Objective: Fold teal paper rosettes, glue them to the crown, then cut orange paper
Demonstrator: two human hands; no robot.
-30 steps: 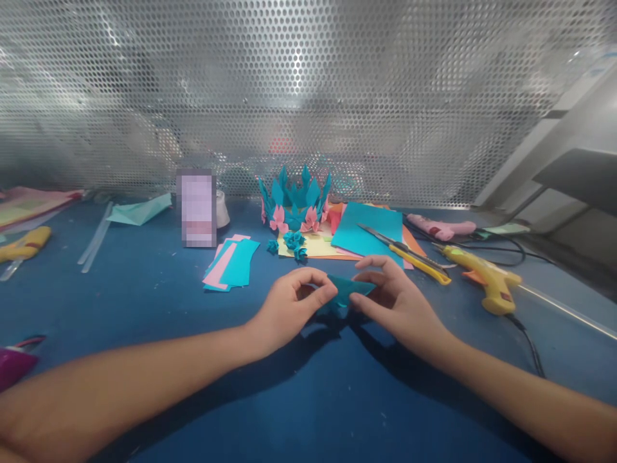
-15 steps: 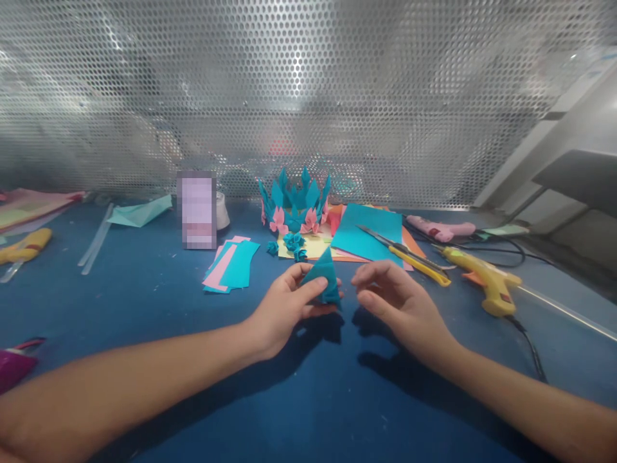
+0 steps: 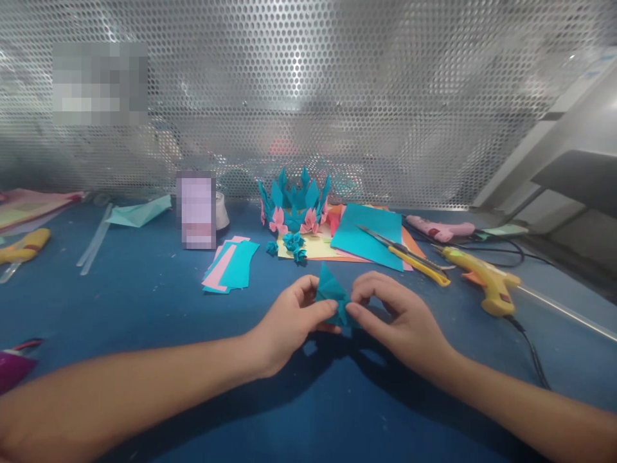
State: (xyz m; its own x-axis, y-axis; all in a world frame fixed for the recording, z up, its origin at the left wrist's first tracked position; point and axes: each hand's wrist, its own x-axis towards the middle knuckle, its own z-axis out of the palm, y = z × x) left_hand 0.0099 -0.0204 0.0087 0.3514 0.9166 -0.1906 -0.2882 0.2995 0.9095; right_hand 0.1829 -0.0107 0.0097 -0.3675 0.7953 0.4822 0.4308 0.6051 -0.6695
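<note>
A piece of folded blue paper is held between my two hands above the blue table, its pointed tip up. My left hand is closed on its left side, thumb in front and fingers behind. At its lower right edge, my right hand pinches the paper between thumb and forefinger. Beyond my hands lie several small crumpled-looking blue paper flowers. Behind them stands a blue paper crown with pink paper pieces around its base.
Blue and pink paper strips lie left of my hands. A yellow utility knife rests partly on blue paper sheets. To the right are a yellow glue gun and a pink one. A propped phone stands at back left.
My right hand has moved in to the left and now pinches the folded paper's edge. My left hand has lowered slightly, and the paper has turned and opened out to the right.
</note>
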